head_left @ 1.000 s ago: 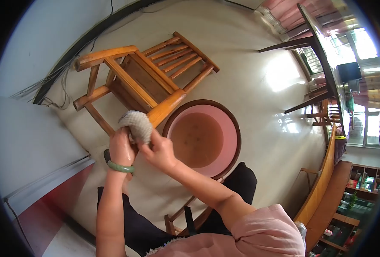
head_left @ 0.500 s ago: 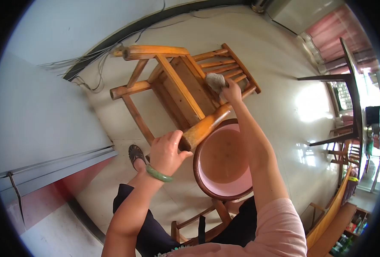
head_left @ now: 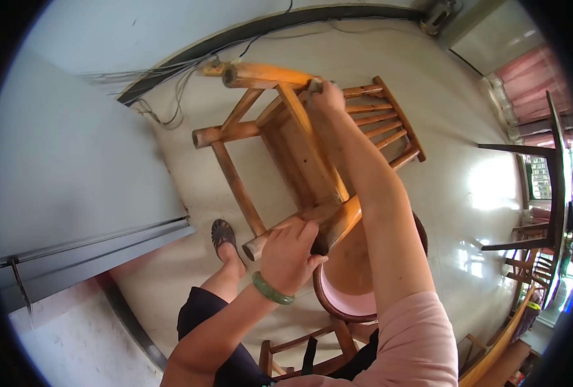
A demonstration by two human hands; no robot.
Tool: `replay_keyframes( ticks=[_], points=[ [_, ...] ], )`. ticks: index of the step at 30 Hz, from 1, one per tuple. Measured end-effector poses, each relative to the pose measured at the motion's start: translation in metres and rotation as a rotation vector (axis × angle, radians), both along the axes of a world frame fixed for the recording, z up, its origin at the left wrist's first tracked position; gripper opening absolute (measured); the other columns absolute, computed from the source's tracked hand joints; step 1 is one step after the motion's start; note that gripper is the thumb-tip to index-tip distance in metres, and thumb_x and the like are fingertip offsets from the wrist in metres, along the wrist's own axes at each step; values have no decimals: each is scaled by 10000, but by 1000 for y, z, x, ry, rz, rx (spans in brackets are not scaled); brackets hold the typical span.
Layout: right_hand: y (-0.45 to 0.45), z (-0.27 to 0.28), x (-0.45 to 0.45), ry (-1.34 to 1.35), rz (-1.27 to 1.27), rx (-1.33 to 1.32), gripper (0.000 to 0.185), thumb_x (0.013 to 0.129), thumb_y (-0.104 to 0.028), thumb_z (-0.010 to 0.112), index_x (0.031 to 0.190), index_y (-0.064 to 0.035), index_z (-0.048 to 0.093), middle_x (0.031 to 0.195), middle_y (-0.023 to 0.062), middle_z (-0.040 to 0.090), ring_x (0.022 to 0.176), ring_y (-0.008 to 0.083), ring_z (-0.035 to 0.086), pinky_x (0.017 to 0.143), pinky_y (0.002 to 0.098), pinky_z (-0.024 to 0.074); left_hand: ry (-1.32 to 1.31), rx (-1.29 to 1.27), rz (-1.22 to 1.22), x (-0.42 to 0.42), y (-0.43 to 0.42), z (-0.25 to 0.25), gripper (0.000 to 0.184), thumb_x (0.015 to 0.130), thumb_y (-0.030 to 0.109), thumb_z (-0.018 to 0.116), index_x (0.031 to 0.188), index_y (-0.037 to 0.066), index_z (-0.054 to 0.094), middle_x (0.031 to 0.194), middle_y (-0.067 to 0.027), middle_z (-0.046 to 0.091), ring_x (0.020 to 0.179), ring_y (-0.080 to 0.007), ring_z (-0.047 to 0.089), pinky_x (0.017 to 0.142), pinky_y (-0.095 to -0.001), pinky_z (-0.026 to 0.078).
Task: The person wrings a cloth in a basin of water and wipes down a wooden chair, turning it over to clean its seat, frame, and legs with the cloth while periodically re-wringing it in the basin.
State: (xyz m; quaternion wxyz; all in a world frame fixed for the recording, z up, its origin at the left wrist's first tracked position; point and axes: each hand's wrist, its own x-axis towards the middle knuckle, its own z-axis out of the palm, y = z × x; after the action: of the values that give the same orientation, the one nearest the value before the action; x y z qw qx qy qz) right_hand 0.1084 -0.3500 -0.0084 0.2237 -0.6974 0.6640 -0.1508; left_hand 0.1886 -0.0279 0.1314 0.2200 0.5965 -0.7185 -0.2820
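Note:
A wooden chair (head_left: pixel 302 158) lies tipped over on the floor, its legs pointing toward the left and its slatted back to the right. My left hand (head_left: pixel 290 255), with a green bangle at the wrist, is closed over the end of the near chair leg. My right hand (head_left: pixel 328 100) reaches across the chair and presses a grey cloth (head_left: pixel 315 84) against the far side of the frame; the fingers hide most of the cloth. Below the near leg stands a pink-lined basin (head_left: pixel 341 295) of murky brown water, partly covered by my right forearm.
Loose cables (head_left: pixel 164 109) run along the wall at the upper left. A small wooden stool (head_left: pixel 338 345) is between my legs. At the right stands a dark-legged table (head_left: pixel 525 151). A grey panel (head_left: pixel 93 245) borders the left side.
My right hand with the cloth has moved from the near side of the chair across to the far side. The chair appears shifted right and down in view; my left hand stays at the near leg.

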Motion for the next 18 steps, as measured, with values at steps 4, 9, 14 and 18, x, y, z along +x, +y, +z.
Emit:
replay_keyframes(
  ticks=[4,9,14,18],
  points=[
    [7,22,1,-352,-81,4,416,693,-185,553,1064,-1,512,1031,187,562,994,294,522,833,365,414,-21,18,4,0,-4,3,561,568,250,721,1024,58,457,898,-105,550,806,-296,539,677,-367,422],
    [26,51,28,-694,133,223,500,704,-243,574,1136,-4,487,1039,156,568,1004,249,517,855,313,393,-10,24,8,-1,-3,5,517,565,240,726,967,53,459,853,-115,549,764,-314,540,634,-375,429],
    [38,74,26,-489,276,196,486,698,-238,557,1140,-45,494,1041,166,564,989,264,527,847,312,400,-18,-10,15,-1,-2,5,517,551,219,736,952,50,457,817,-107,540,743,-300,539,643,-371,425],
    [45,79,18,-254,474,180,469,688,-227,550,1136,-99,505,1036,165,563,978,292,525,833,314,408,-14,-52,42,-1,-2,7,500,553,218,734,937,57,458,808,-96,535,750,-284,540,650,-362,421]
  ],
)
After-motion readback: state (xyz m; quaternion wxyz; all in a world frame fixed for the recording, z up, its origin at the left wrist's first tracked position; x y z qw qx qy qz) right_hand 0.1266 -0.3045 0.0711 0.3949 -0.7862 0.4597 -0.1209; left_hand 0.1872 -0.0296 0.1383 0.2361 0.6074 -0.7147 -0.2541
